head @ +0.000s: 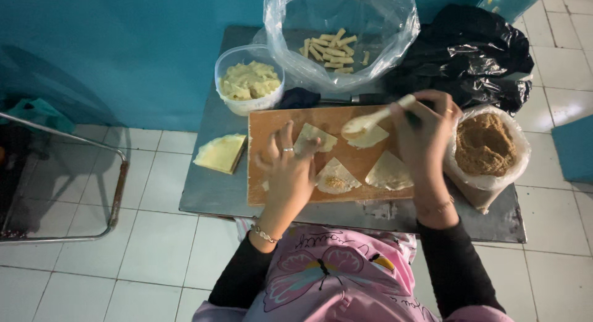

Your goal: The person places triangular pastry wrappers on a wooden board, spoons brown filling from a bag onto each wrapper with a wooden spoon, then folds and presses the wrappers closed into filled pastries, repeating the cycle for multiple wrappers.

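Wrappers (336, 175) lie on the wooden board (259, 167) for filling: left hand (287, 174) rests spread on one, right hand (426, 137) clamps a pale spoon (370, 120), seemingly empty, so next scoop from the brown-filling bag (485, 146).

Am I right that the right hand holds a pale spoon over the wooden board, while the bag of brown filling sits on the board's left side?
Not quite: in the head view the bag of brown filling sits to the right of the wooden board, not the left. The right hand does hold the pale spoon over the board.
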